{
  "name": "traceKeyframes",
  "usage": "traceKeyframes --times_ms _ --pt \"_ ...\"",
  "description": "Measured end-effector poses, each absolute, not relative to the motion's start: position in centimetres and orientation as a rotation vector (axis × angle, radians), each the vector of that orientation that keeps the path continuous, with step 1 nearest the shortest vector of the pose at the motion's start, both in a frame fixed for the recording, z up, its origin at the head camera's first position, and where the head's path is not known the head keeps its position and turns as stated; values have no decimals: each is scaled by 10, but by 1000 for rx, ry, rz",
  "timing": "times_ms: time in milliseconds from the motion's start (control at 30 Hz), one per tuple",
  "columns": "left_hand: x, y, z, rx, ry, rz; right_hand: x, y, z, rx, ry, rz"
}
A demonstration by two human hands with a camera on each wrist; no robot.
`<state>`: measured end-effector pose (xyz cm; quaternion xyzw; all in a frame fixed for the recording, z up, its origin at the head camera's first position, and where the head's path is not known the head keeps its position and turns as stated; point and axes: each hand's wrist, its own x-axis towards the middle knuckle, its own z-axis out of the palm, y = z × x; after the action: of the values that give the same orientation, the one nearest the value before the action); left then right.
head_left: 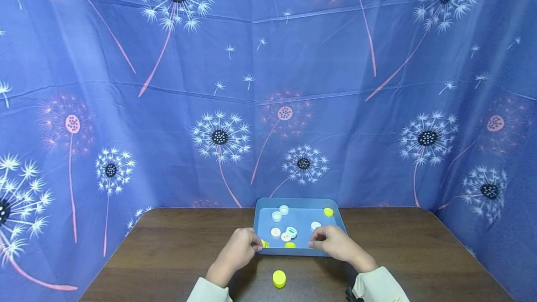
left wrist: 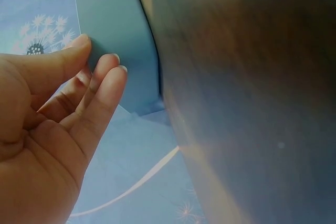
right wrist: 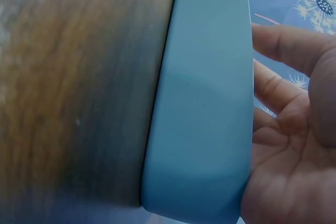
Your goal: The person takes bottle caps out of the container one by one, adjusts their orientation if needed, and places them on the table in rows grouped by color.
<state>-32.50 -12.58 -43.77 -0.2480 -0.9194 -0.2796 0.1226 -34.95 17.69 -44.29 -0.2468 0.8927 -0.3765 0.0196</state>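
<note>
At the blue tray's front left corner is the left hand, its fingertips beside a yellow cap. In the left wrist view, the left hand's thumb and bent fingers are apart at the tray wall, with nothing visible between them. The right hand reaches over the front right of the tray, below a white cap. In the right wrist view, the tray wall hides the fingertips of the right hand; whether they hold anything cannot be seen.
Inside the tray lie white discs, clear-looking round pieces, a green-marked white piece and yellow caps. Another yellow cap is on the brown table, in front of the tray. Behind hangs a blue dandelion-print cloth.
</note>
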Motion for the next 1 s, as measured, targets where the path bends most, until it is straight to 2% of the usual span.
traceKeyframes --times_ms 1000 --pt "-322 -130 -437 -758 -2665 -778 -339 175 -435 -820 2719 -1321"
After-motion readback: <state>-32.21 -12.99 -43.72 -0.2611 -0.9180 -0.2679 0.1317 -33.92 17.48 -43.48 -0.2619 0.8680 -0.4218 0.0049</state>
